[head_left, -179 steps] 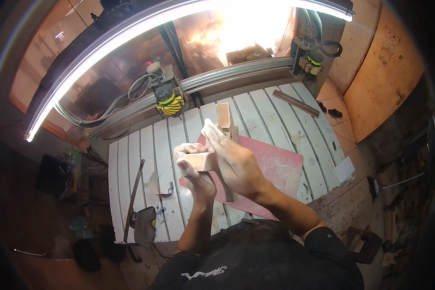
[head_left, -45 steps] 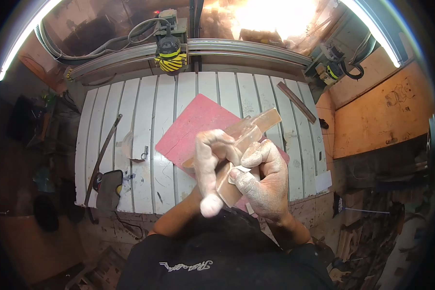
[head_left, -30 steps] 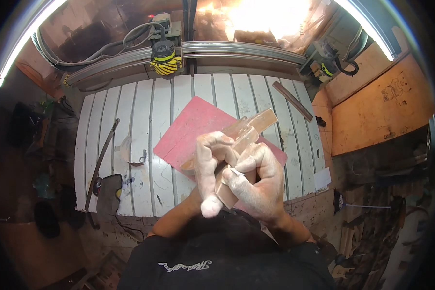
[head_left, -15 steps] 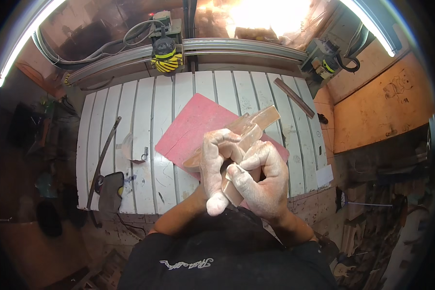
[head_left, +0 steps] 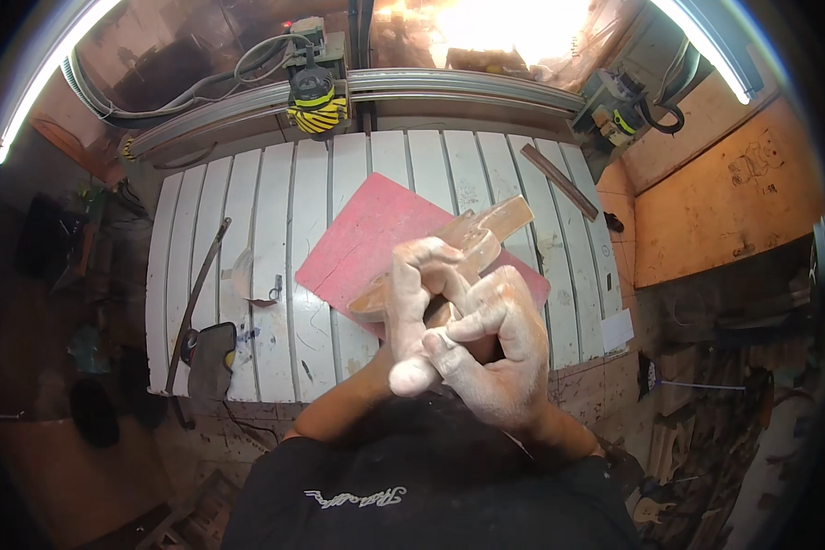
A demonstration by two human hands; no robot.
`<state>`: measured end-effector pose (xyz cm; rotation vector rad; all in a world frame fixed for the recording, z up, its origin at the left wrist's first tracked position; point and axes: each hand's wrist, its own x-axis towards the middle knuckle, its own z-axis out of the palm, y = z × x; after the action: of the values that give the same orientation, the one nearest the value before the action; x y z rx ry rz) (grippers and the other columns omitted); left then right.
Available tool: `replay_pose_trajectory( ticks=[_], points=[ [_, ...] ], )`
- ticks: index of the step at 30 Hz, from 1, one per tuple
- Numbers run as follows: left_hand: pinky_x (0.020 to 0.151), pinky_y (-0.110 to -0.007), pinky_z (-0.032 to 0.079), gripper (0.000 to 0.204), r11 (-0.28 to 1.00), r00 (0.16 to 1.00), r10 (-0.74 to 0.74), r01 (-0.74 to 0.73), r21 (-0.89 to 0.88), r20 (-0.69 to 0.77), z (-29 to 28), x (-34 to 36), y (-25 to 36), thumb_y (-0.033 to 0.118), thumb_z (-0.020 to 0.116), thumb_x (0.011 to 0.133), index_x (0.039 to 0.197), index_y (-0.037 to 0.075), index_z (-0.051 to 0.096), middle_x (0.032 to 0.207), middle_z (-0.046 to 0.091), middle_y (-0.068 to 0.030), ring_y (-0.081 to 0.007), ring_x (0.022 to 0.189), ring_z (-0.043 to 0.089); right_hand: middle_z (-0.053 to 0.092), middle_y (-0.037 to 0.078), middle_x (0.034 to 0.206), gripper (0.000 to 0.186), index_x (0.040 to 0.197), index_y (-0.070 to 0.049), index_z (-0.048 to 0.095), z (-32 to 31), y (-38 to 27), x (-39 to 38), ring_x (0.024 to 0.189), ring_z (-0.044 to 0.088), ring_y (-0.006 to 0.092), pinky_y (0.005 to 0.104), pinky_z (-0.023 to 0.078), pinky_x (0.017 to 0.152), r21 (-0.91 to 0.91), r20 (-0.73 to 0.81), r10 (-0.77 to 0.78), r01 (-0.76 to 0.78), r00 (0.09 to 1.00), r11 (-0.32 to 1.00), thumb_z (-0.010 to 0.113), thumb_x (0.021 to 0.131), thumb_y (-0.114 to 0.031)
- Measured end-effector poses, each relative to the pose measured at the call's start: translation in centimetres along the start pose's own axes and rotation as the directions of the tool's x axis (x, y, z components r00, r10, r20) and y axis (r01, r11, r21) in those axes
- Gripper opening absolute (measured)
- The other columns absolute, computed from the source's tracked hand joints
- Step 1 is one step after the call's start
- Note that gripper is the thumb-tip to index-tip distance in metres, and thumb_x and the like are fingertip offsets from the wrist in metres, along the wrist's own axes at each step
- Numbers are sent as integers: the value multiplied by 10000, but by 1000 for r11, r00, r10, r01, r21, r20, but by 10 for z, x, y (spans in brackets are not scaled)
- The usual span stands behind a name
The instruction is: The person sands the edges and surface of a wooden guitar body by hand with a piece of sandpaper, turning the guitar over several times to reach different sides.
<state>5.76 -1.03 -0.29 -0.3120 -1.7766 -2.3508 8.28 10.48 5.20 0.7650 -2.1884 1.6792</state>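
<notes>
a dusty left hand (head_left: pixel 408 307) curled round a pale-brown angular wooden piece (head_left: pixel 507 218), probably stiff, best gripped mid-body; the right hand (head_left: pixel 515 362) pinched tightly, contents unclear.

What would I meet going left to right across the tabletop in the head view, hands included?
Long dark bar, left hand, right hand, brown strip, white sheet.

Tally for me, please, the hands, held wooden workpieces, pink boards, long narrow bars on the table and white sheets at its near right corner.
Hands: 2 (left hand, right hand)
Wooden workpiece: 1, seemingly single, partly hidden
Pink board: 1
Long bars: 2 (left bar, right bar)
White sheet: 1
Total: 7
</notes>
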Motion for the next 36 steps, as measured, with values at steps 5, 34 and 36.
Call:
replay_pose_trajectory(
  ticks=[5, 34, 36],
  points=[
    [601, -223, 422, 1313, 979, 993, 77, -92, -183, -88, -3, 0, -3, 1076, 403, 481, 1271, 26, 402, 726, 527, 12, -73, 639, 529, 539, 75, 882, 217, 876, -64, 586, -2, 5, -21, 821, 543, 176, 329, 456, 737, 62, 71, 102, -106, 992, 992, 780, 814, 11],
    [600, -226, 430, 1324, 971, 992, 109, -122, -207, -69, -8, 4, -9, 1087, 330, 480, 1258, 18, 401, 685, 514, 21, -72, 642, 537, 508, 38, 881, 185, 858, -48, 524, 7, 16, -24, 775, 489, 101, 279, 429, 709, 265, -68, 213, -188, 975, 946, 703, 888, -16],
    [615, -237, 452, 1329, 985, 994, 94, -100, -138, -49, -5, 3, -8, 1087, 329, 481, 1264, 15, 390, 687, 537, 3, -81, 650, 554, 511, 49, 879, 188, 863, -46, 524, 7, 19, -20, 773, 500, 109, 286, 438, 709, 232, -91, 185, -159, 979, 959, 708, 887, -19]
  ],
)
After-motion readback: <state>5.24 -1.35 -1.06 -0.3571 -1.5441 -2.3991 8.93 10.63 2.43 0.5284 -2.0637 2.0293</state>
